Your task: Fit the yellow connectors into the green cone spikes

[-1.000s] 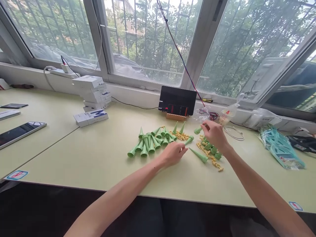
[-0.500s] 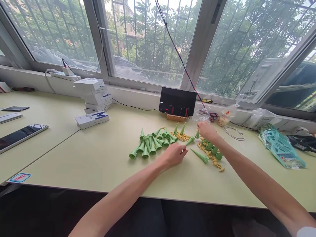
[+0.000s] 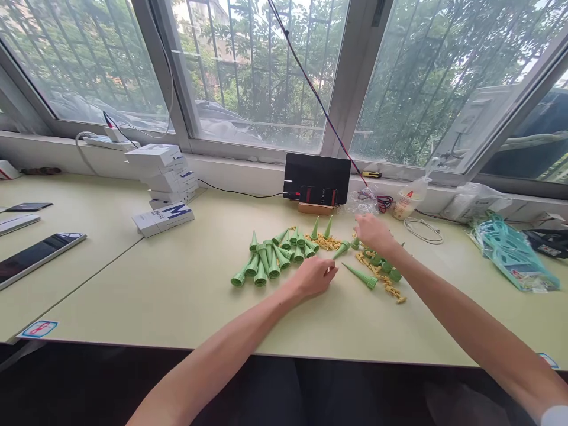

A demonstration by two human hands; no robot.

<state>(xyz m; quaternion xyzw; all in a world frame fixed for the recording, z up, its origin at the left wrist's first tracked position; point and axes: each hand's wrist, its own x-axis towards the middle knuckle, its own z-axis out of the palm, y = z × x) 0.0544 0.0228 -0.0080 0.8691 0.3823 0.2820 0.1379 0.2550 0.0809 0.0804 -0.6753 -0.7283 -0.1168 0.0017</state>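
My left hand point(image 3: 316, 276) rests low over the table with its fingers curled together; what they hold, if anything, is hidden. Just beyond its fingertips lies a green plastic watering spike point(image 3: 341, 249), its narrow end towards the hand. Farther right, my right hand point(image 3: 373, 232) is closed at the upper end of another green spike point(image 3: 355, 242), which stands on its wide end. A loose green spike point(image 3: 361, 276) lies between my forearms. Left of my hands is a pile of green spikes point(image 3: 263, 258). Small yellow plastic pieces point(image 3: 327, 242) lie behind, and more yellow pieces point(image 3: 393, 290) lie beside the right forearm.
A dark tablet point(image 3: 317, 168) and a phone stand by the window. White boxes point(image 3: 162, 171) are stacked at the back left, and a large phone point(image 3: 42, 254) lies far left. At the right are a drink cup point(image 3: 404, 204), a white cable point(image 3: 423, 231) and a turquoise packet point(image 3: 517, 251).
The camera view has shifted slightly. Both hands stay almost in place, the right one still at the upper end of the standing green spike.
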